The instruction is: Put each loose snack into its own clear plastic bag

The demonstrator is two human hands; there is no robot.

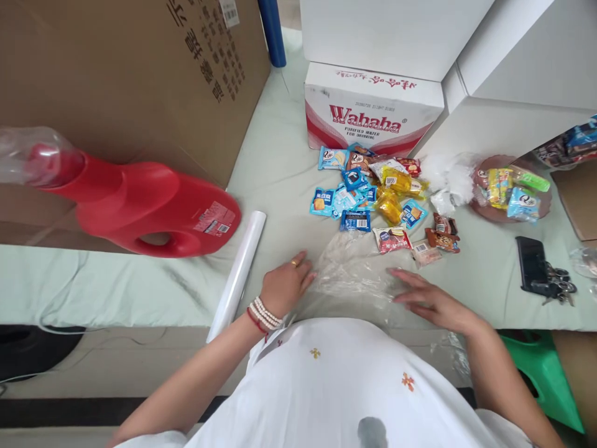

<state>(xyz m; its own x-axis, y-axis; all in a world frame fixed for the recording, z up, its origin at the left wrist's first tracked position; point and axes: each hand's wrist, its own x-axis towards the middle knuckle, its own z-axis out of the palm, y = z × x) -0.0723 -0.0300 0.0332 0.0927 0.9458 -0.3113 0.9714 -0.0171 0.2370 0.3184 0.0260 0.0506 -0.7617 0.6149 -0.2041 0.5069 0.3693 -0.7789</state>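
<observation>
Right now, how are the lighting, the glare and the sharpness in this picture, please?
In the head view, the light looks soft; there, glints streak the clear plastic bag and a sheen runs along the white roll; large lettering on the Wahaha carton is readable, but small print on the red handled bottle is not.
</observation>
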